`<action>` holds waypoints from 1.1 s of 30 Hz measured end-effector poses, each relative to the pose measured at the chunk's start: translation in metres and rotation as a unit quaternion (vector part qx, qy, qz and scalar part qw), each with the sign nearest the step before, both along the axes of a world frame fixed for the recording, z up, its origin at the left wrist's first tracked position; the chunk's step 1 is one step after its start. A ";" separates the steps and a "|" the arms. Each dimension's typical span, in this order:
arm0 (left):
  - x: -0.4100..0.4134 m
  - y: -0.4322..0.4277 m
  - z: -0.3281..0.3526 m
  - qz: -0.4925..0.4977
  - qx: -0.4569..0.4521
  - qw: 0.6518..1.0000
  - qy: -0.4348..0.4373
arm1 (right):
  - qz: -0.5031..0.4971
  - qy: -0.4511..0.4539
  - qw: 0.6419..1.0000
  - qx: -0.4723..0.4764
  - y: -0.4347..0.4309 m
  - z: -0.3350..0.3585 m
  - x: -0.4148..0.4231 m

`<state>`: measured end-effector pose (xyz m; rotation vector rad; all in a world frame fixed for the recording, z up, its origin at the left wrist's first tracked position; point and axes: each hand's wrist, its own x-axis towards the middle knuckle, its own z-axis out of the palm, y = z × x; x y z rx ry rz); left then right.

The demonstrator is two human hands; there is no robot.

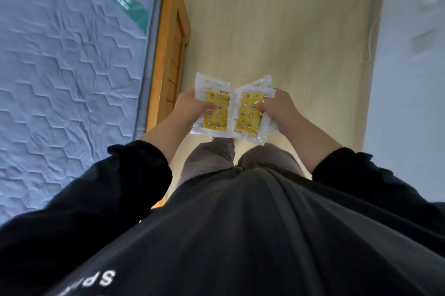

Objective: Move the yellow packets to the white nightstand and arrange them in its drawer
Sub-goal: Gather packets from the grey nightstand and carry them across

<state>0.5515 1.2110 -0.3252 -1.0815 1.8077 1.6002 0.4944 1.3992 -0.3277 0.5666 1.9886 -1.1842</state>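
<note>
Pale yellowish bedroom floor [277, 30] fills the middle of a view looking straight down from a standing person's head. Held in front of the waist, above that floor, are the yellow packets [216, 112], split into two small stacks that sit side by side and touch along their inner edges. The left hand [192, 105] grasps one stack, thumb curled over its printed face. The right hand [277, 105] clasps the second stack [248, 114] the same way, with the rest of the fingers hidden underneath.

Each packet is a flat yellow pad with cartoon stars, sealed in clear and white plastic. They look light, thin and bendy, and the wrappers are probably slick, so a stack may slide apart; the right one is fanned out at its top. A firm pinch across the middle, thumb above and fingers below, seems the safest hold.

Below the hands are grey trousers [209, 158] and black sleeves [134, 168]. To the left lies a quilted grey mattress [72, 54] on an orange wooden bed frame [169, 54], close to the walking line. To the right is a white wall [409, 115] with a thin cable [370, 38] hanging near its foot. No white nightstand is in view.
</note>
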 end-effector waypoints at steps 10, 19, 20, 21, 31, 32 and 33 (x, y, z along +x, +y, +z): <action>-0.204 -0.075 -0.005 0.065 -0.004 0.998 -0.003 | 0.018 -0.009 1.000 -0.023 -0.075 -0.010 -0.225; -0.385 -0.155 -0.017 0.220 -0.002 0.975 -0.005 | 0.158 -0.007 0.987 -0.041 -0.174 -0.005 -0.455; -0.398 -0.166 -0.018 0.235 0.003 0.972 -0.007 | 0.169 -0.011 0.985 -0.043 -0.190 -0.003 -0.476; -0.410 -0.178 -0.020 0.252 0.006 0.968 -0.009 | 0.177 -0.016 0.983 -0.046 -0.208 -0.003 -0.495; -0.517 -0.347 -0.051 0.437 0.029 0.899 -0.017 | 0.340 -0.002 0.940 -0.013 -0.438 -0.019 -0.640; -0.525 -0.367 -0.051 0.451 0.029 0.892 -0.015 | 0.356 -0.001 0.934 -0.003 -0.465 -0.021 -0.649; -0.532 -0.386 -0.050 0.466 0.029 0.884 -0.015 | 0.372 -0.001 0.928 0.006 -0.492 -0.023 -0.658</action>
